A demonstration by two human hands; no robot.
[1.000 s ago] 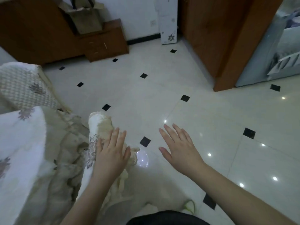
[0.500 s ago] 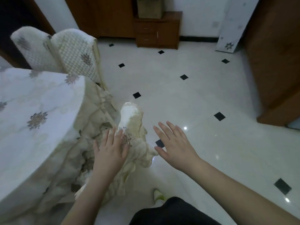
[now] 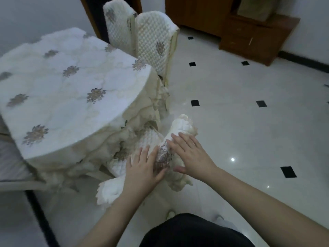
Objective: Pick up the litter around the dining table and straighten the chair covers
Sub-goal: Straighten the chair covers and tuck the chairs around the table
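Head view, dim light. Both hands lie flat on the chair cover (image 3: 175,136) of the nearest chair, which sits at centre frame, tucked against the dining table (image 3: 67,90) at its 4 o'clock edge. Left hand (image 3: 144,168): fingers straight and slightly spread, palm pressing the cover's near side, gripping nothing. Right hand (image 3: 191,154): fingers straight, laid over the top and right flank of the cover, thumb out below; also gripping nothing. The two hands flank a dark embroidered motif (image 3: 162,155) on the cover, left hand at its 8 o'clock, right hand at its 2 o'clock. Cover fabric is cream, quilted, bunched and rumpled under the hands, with a frilled hem hanging toward the floor (image 3: 249,131). Table carries a white floral tablecloth (image 3: 53,72) draping over the edge. Two more covered chairs (image 3: 153,41) stand side by side at 12 o'clock, touching the table's far side. Wooden cabinet (image 3: 252,38) at 1 o'clock against the wall. Floor is glossy white tile with small black diamond insets. No litter can be made out at this resolution.
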